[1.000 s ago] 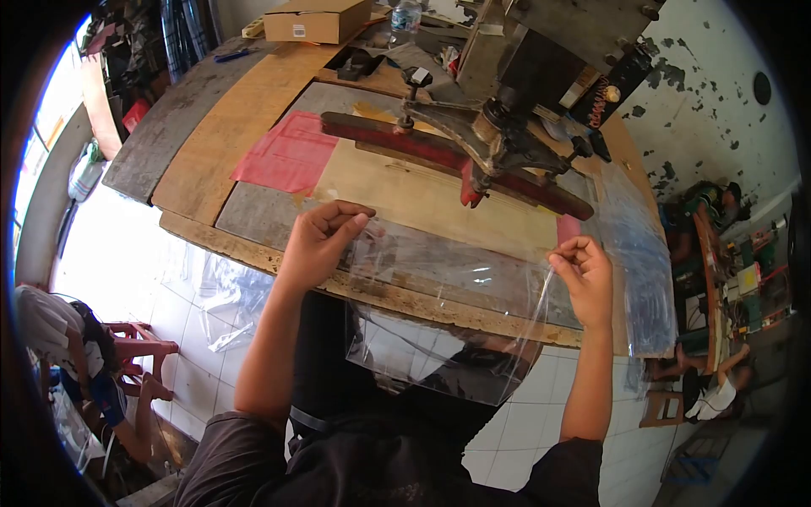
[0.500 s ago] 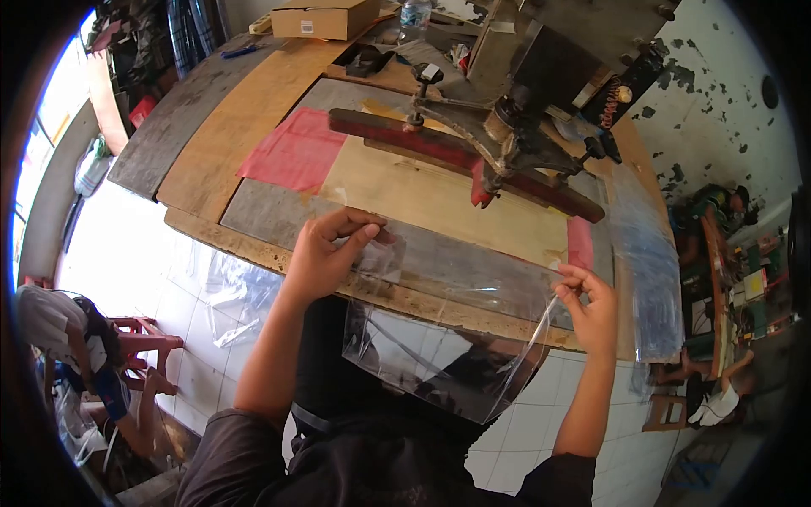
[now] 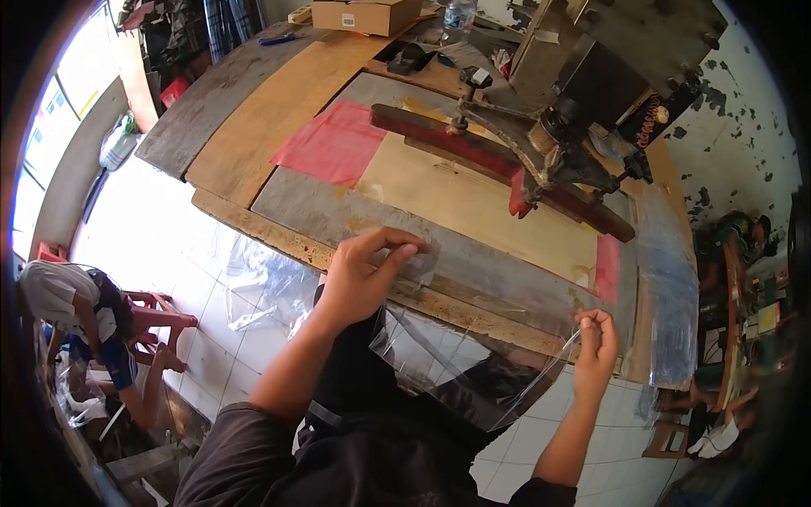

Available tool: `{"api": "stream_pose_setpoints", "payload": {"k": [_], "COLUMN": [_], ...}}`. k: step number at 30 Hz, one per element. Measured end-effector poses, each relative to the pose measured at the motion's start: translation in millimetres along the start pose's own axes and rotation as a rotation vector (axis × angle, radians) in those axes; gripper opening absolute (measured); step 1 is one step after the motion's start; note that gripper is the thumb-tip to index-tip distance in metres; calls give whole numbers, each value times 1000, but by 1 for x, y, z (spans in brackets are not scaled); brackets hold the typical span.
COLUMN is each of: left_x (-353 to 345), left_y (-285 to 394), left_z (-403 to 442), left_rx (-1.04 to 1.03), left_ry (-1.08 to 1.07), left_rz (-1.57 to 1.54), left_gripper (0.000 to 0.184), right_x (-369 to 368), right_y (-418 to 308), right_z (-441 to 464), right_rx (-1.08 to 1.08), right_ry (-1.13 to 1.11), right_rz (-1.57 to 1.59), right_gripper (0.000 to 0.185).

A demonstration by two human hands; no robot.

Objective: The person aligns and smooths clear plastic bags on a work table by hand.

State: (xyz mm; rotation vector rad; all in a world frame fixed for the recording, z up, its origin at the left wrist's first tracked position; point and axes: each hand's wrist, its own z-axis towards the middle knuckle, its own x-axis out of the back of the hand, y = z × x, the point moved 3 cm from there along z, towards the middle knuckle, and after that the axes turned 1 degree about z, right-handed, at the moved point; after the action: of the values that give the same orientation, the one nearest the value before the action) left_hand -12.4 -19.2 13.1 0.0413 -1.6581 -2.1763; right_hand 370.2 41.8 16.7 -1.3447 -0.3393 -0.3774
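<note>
A clear plastic sheet (image 3: 460, 355) hangs between my hands over the table's front edge, its lower part in front of my lap. My left hand (image 3: 372, 275) pinches the sheet's upper left corner. At the upper right corner, my right hand (image 3: 595, 342) is closed on it with thumb and fingers. Beyond the hands, a pale yellow panel (image 3: 473, 207) lies flat on the grey plate, with a red sheet (image 3: 329, 144) at its left end and a smaller red piece (image 3: 606, 269) at its right. Above the panel stands a press bar (image 3: 498, 165) on a metal bracket.
A stack of clear plastic (image 3: 672, 325) lies on the table's right side. A cardboard box (image 3: 367, 15) and a bottle (image 3: 459, 15) stand at the back. More plastic (image 3: 270, 283) hangs left of my legs. People sit at far left (image 3: 84, 313) and far right.
Both hands have lowered the sheet a little toward me and to the right, still holding its corners. The view has turned, so the table and press appear farther right.
</note>
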Motion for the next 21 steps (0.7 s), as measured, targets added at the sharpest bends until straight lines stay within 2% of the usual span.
{"api": "stream_pose_setpoints", "payload": {"k": [1,5,7,9,11,13,15,21], "left_x": [-2,-12,-14,-20,-23,-23,-26,-40], "left_y": [3,-18,-21,-33,-39,-42,-49,-64], "left_z": [-6,-34,-45,-54,-59,-62,-65,-58], "left_rx": [-78,-159,-360,-404,-446,-490,-505,-606], "left_ry": [33,102,184,188,193,222,238,383], "left_rz": [103,154,292,313,334,371,390,536], "left_gripper": [12,7,3,4,6,9,8,10], "right_x": [-3,-13,-18,-25,-32,-36,-39,-49], "right_y": [8,24,33,41,42,50,52,70], "right_z": [-6,-27,-37,-41,-45,-44,-44,-39], "right_rx": [-14,77,187,206,444,502,665,835], "right_ry": [74,141,182,214,282,306,319,453], "right_rz": [133,177,257,208,118,65,19,-193], "right_gripper": [14,14,13,17,16,17,18,16]}}
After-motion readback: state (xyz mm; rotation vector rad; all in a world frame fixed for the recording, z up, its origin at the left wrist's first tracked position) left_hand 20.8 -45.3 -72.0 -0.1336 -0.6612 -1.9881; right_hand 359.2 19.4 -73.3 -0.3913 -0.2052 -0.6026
